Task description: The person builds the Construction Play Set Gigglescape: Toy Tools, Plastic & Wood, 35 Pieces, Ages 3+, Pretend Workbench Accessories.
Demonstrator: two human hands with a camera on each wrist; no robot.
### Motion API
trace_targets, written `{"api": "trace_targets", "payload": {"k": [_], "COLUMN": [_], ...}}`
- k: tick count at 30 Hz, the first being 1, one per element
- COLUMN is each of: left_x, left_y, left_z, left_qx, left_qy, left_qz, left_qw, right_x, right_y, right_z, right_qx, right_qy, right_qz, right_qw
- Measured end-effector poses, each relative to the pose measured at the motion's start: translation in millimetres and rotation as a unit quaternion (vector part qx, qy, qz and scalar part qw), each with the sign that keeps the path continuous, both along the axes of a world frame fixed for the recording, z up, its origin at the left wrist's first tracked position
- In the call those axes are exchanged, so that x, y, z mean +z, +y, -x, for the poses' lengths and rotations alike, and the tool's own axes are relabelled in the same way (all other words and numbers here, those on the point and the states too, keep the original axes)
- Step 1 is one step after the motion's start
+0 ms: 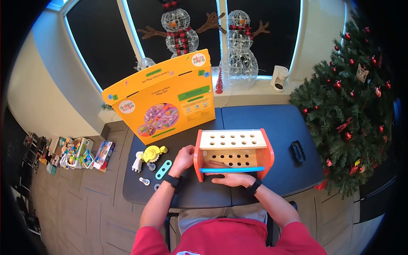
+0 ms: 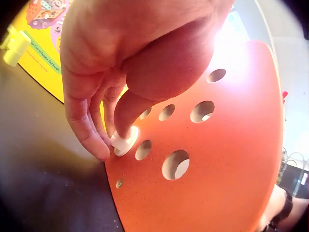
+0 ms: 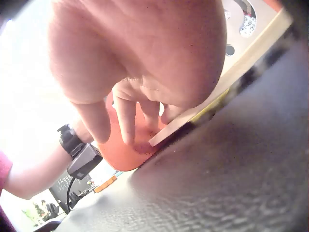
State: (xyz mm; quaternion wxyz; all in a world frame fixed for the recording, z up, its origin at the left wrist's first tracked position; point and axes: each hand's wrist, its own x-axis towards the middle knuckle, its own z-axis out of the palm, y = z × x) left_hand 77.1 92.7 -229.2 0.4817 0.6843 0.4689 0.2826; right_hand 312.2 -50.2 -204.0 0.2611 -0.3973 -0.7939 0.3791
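A toy workbench (image 1: 231, 146) with orange side panels and perforated wooden boards stands in front of the person. My left hand (image 1: 184, 160) is at its left side panel (image 2: 217, 159). There, thumb and fingers pinch a white plastic screw (image 2: 124, 141) by its head, close against the panel near its lower edge. My right hand (image 1: 233, 179) reaches in low at the front, beneath the blue bar (image 1: 231, 169). In the right wrist view its extended fingers (image 3: 126, 121) point toward the inner face of an orange panel (image 3: 123, 157), next to a wooden board edge (image 3: 174, 129).
Left of the workbench lie a yellow toy piece (image 1: 153, 154), a teal strip with holes (image 1: 163, 169) and a grey-white bolt (image 1: 144, 181). Behind stands a large yellow box (image 1: 170, 102). A black object (image 1: 298, 151) lies at the right of the dark table (image 1: 272, 119).
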Motion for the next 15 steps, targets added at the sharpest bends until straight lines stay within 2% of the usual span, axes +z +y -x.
{"api": "trace_targets", "payload": {"k": [2,3,7,9,12,15], "left_x": [-5.4,-7.9,-6.1,-17.1,-17.9,-28.1], "left_y": [1.5,2.3,1.2,6.5,6.7,11.7], "left_z": [-0.5,-0.4,-0.1,1.3,4.2,13.8], "left_qx": [0.001,0.0,-0.005,-0.012,-0.02,-0.023], "left_qy": [-0.02,-0.039,0.0,-0.06,-0.123,-0.074], "left_qz": [0.012,0.025,-0.002,0.042,0.087,0.059], "left_qw": [1.0,0.999,1.0,0.997,0.988,0.995], "right_x": [9.1,15.0,7.9,17.7,35.1,46.6], "right_y": [-4.5,-6.3,-9.6,-13.6,-26.8,-38.4], "right_z": [-0.1,-2.0,-6.2,-9.5,-16.5,-31.3], "right_qx": [0.039,0.052,0.065,0.1,0.075,0.105], "right_qy": [-0.099,-0.106,-0.118,-0.119,-0.122,-0.122], "right_qz": [0.002,0.031,0.006,-0.002,-0.025,0.003], "right_qw": [0.994,0.993,0.991,0.988,0.989,0.987]}}
